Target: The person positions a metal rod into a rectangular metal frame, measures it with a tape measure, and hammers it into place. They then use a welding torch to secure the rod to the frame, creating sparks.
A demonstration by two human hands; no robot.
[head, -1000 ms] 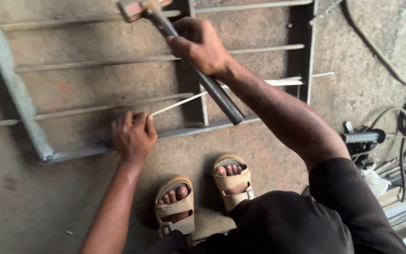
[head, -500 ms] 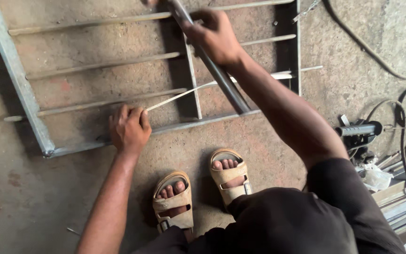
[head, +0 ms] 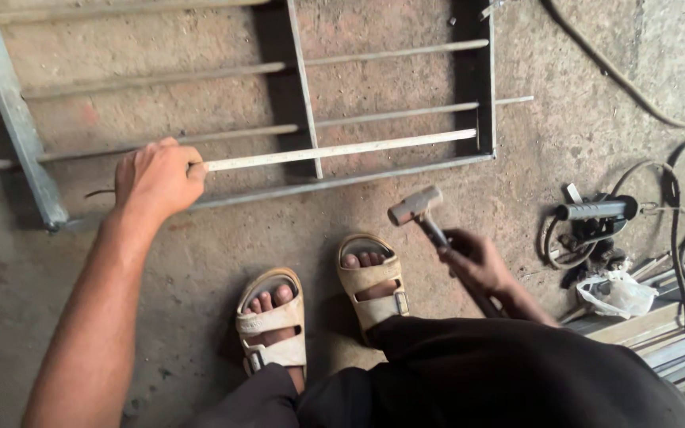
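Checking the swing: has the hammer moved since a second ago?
Yes. The hammer in the right hand has come down off the metal frame toward the sandals.

My left hand [head: 156, 178] is fisted with its arm stretched toward eleven o'clock, my right hand [head: 476, 261] clenched low at four o'clock.

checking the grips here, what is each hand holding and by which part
The left hand grips the pale flat metal bar at its near end. The right hand holds the hammer by the handle, below the head.
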